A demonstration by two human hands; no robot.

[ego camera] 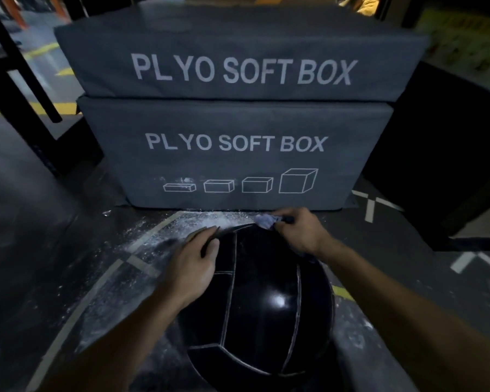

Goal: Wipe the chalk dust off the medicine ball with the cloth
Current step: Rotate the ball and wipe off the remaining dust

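From the head camera, the black medicine ball (262,304) sits on the floor (40,250) directly below the person, just in front of two stacked grey plyo soft boxes (238,154). Its near panels look glossy and mostly clean; the far top edge is hard to judge.

The left hand (191,267) lies flat and open on the ball's upper left side, fingers spread towards the far edge, gripping nothing, only steadying. The right hand (299,232) is closed around a bunched pale cloth (265,221), pressing it against the ball's far top rim.

The main risk, as I judge it, lies in the loose chalk dust (210,222) spread over the floor between the ball and the lower box. The cloth is working right above that patch, so a stroke carried too far down the far side could pick up floor powder and smear it back onto the ball. If the ball rolls forward under the wiping pressure, cleaned panels would land in the powder; the flat left hand holds by friction only, and the shiny skin may let it slip.

The cloth is wadded small, so it probably loads quickly and may start spreading dust instead of lifting it. The white seams could also trap powder that a light pass misses.
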